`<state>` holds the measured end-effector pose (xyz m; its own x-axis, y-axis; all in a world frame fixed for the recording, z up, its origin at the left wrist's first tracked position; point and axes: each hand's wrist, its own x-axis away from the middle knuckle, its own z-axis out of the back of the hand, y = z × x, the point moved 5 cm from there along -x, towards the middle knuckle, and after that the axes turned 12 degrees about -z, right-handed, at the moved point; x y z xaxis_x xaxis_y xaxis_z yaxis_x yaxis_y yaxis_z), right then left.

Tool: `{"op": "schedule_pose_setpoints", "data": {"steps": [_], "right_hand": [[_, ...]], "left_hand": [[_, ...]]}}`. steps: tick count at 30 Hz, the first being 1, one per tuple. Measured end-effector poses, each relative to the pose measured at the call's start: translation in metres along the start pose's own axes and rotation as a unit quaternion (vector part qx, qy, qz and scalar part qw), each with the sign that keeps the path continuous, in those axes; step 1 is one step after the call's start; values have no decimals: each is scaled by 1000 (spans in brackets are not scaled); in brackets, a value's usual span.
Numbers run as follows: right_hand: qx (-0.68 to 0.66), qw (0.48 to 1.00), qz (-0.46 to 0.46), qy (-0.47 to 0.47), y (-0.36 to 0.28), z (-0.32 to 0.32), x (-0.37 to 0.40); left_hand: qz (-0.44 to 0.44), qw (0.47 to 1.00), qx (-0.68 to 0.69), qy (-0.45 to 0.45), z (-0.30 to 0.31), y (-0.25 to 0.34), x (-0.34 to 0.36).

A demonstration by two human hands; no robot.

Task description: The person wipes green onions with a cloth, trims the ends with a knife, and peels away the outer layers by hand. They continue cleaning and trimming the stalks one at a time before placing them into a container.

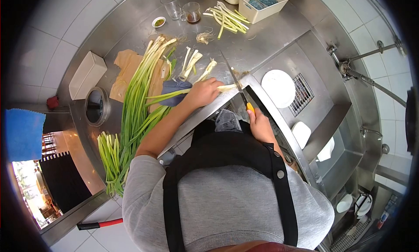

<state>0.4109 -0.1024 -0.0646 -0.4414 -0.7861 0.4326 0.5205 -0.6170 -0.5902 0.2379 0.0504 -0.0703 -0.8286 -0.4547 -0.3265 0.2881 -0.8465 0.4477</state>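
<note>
My left hand (205, 92) is closed around a spring onion (227, 88) near its white root end, at the steel counter's front edge. Its green leaves trail left over a grey-blue cloth (176, 85). My right hand (262, 126) grips the yellow handle of a knife (232, 73). The long blade points up and away, passing right beside the onion's root end; whether it touches cannot be told. A large heap of long spring onions (139, 88) lies left of my left hand, partly on brown paper (124, 70). Several short white stalks (190, 65) lie just beyond that hand.
Trimmed stalks (226, 18) and a clump of roots (204, 37) lie farther back. Near them are a glass mug (192, 12), a sauce dish (159, 22) and a white bin (264, 9). A sink with a white plate (278, 88) is at right; a white container (87, 75) stands left.
</note>
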Motion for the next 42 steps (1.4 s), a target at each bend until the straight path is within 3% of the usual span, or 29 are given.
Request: {"op": "schedule_pose_setpoints", "data": {"steps": [3,11,16,17,21,23,24,26,27,29,30,33,34,36,42], "right_hand": [[7,1000,4,5,0,0,1],[-3,997,52,60,-24,-20,-38],[-9,998,48,30,-28,-13,-46],[-16,999,40,16,-27,-11,-44],[-50,998,22,-14,-13,-19,-47],[-74,997,18,-28,-11,-22,-48],[-90,996,21,-21,-10,-21,-44],[-106,994,34,-22,-14,-19,-38],[-105,994,34,-27,-18,-13,-34],[-126,991,25,-35,-15,-12,-32],[-128,991,27,-36,-13,-11,-32],[-156,987,16,-36,-8,-9,-29],[-155,987,16,-36,-7,-9,-27],[-137,990,23,-23,-6,-6,-25],[-146,988,45,-10,1,-8,-12]], "left_hand": [[5,998,36,49,-15,12,-21],[-5,998,22,50,-40,14,-25],[31,997,24,64,-29,14,-28],[89,994,20,67,-22,7,-25],[126,949,-83,278,56,-43,-11],[256,928,-64,263,89,-82,4],[258,927,-68,265,96,-113,15],[287,945,-106,113,81,-184,45],[288,944,-110,115,84,-196,54],[342,930,116,-63,63,-215,65],[343,930,113,-62,69,-215,62],[402,896,-135,129,108,-209,55],[403,896,-135,129,104,-216,58],[421,853,-307,23,102,-229,58],[390,842,-368,64,95,-229,54]]}}
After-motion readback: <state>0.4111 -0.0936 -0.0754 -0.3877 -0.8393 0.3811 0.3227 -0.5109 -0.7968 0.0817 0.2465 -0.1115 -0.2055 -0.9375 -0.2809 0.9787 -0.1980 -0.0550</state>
